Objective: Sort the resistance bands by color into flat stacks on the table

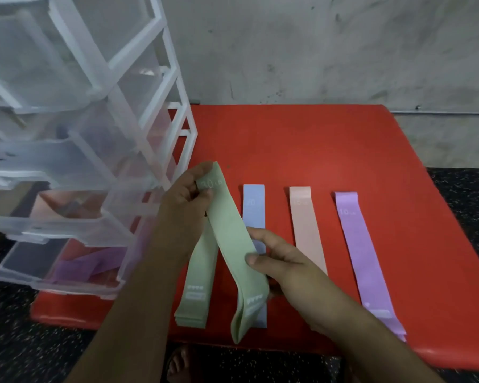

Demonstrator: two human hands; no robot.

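Note:
A pale green band [234, 244] hangs slanted above the red table [315, 145]. My left hand [181, 211] pinches its top end, marked 30 LB, and my right hand [282, 261] grips its lower half. Under it a stack of green bands [195, 288] lies flat near the table's front left. To the right lie a blue band [253, 208], partly hidden by the held band and my right hand, a pink band [306, 225] and a purple band [367, 258], each laid lengthwise and apart.
A clear plastic drawer tower [89, 139] stands on the table's left part; its bottom drawer [67, 269] is pulled out with purple and pink bands inside. A grey wall runs behind the table. Dark speckled floor and a bare foot [179, 363] show below the front edge.

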